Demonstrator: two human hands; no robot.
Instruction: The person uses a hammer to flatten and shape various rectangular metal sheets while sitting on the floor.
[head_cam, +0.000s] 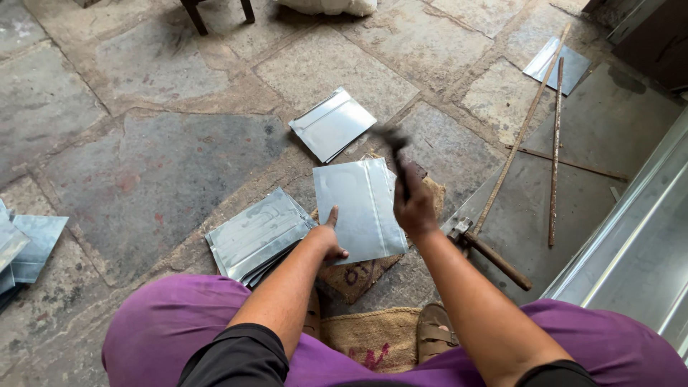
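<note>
- Your left hand point(328, 242) presses flat on the folded metal sheet point(360, 208), forefinger stretched out.
- Your right hand point(414, 208) grips a raised hammer point(395, 154) over that sheet.
- Stacked sheets point(256, 235) lie left of your left hand.

A coarse brown burlap sack point(373, 337) is laid flat on the stone floor between the person's knees, with dark red and purple printed markings seen on its cloth. Part of it is hidden under a metal sheet. A pale, stuffed sack point(331, 6) is seen at the top edge, mostly cut off. No labels, signs or screens are shown.
</note>
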